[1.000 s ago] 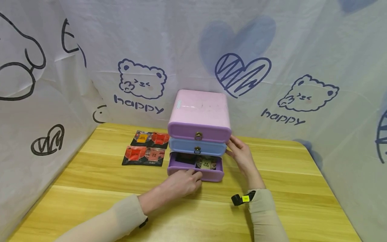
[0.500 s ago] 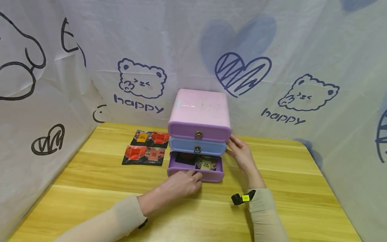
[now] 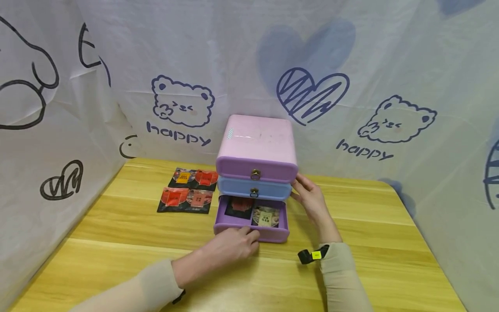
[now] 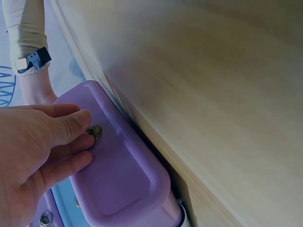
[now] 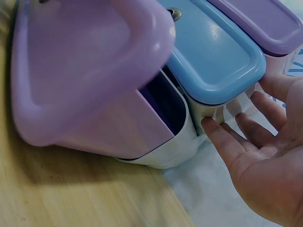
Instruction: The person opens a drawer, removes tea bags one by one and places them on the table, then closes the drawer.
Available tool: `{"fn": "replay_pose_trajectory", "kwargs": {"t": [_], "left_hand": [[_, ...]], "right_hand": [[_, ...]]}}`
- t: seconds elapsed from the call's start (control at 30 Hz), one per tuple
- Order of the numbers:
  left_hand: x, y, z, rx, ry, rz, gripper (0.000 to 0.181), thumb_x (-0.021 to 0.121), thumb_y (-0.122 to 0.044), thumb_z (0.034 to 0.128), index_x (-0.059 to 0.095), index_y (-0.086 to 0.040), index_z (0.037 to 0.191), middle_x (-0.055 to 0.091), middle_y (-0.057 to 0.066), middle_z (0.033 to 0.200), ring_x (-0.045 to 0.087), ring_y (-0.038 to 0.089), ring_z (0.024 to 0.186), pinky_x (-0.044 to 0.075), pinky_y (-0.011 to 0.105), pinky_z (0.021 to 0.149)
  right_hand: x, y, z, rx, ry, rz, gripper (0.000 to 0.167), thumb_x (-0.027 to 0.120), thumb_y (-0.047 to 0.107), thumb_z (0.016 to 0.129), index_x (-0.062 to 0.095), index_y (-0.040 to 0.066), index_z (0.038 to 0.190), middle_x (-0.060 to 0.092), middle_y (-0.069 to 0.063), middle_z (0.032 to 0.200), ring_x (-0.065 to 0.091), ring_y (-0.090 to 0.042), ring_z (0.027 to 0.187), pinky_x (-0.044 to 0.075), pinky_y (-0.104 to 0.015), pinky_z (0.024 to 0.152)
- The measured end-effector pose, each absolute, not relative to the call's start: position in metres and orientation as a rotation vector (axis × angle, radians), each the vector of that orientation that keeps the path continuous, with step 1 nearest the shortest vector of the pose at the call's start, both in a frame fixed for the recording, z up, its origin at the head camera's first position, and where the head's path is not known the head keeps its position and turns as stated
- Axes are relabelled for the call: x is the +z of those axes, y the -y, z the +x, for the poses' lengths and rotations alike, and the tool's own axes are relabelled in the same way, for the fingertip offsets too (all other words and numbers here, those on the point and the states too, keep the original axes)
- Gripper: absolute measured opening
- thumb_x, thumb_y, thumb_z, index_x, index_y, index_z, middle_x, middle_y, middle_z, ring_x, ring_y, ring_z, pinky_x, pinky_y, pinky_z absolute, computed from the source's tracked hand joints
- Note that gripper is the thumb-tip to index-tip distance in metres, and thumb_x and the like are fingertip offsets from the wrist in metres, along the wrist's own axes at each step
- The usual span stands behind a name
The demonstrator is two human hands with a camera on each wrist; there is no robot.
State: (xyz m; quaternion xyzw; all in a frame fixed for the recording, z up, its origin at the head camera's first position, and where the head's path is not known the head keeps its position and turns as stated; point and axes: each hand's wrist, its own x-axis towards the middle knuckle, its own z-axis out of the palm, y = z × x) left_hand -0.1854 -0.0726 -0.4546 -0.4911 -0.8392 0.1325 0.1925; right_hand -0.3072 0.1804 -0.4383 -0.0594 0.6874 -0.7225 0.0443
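A small pink drawer unit [image 3: 259, 141] stands on the table, its lowest purple drawer [image 3: 274, 235] pulled out. Two flat dark packets lie inside it: one packet [image 3: 239, 207] with a reddish label at the left back, another packet [image 3: 266, 216] with a pale label at the right. My left hand [image 3: 233, 246] is at the drawer's front; in the left wrist view, its thumb and fingers pinch the shell-shaped brass knob [image 4: 96, 132]. My right hand [image 3: 313, 206] touches the unit's right side with extended fingertips, next to the blue middle drawer [image 5: 218, 52].
To the left of the unit, several flat packets [image 3: 185, 200] with red, orange and pink labels lie in two rows on the wooden table [image 3: 128, 225]. A white printed cloth [image 3: 249, 56] hangs close behind the unit and along both sides.
The lowest drawer has slid further out towards me, with my left hand moving along on its knob. More of both packets inside now shows. My right hand has stayed in place.
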Motion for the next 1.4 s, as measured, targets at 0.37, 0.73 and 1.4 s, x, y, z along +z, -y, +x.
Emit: {"fn": "replay_pose_trajectory", "kwargs": {"t": [0.37, 0.73, 1.4], "left_hand": [[-0.456, 0.075, -0.166, 0.368, 2.306, -1.409, 0.013, 0.068, -0.01, 0.0903, 0.073, -0.017, 0.1, 0.064, -0.001, 0.104, 0.063, 0.013, 0.085, 0.054, 0.021, 0.059], [-0.456, 0.073, -0.152, 0.408, 2.258, -1.442, 0.011, 0.068, -0.012, 0.0899, 0.073, -0.018, 0.097, 0.066, -0.002, 0.104, 0.063, 0.011, 0.083, 0.053, 0.019, 0.056], [-0.458, 0.072, -0.149, 0.436, 2.205, -1.437, 0.014, 0.062, -0.021, 0.0958, 0.074, -0.023, 0.102, 0.066, -0.008, 0.104, 0.062, 0.008, 0.087, 0.053, 0.018, 0.067]], "right_hand": [[-0.44, -0.181, -0.308, -2.197, -2.11, -0.183, 0.051, 0.058, 0.019, 0.107, 0.047, 0.004, 0.155, 0.045, -0.013, 0.16, 0.045, -0.026, 0.145, 0.049, -0.042, 0.111], [-0.44, -0.181, -0.308, -2.181, -2.125, -0.182, 0.053, 0.06, 0.023, 0.107, 0.047, 0.005, 0.155, 0.045, -0.012, 0.16, 0.045, -0.026, 0.146, 0.049, -0.041, 0.11], [-0.44, -0.181, -0.308, -2.192, -2.118, -0.166, 0.052, 0.059, 0.02, 0.107, 0.047, 0.004, 0.155, 0.046, -0.013, 0.159, 0.046, -0.027, 0.145, 0.049, -0.042, 0.11]]}}
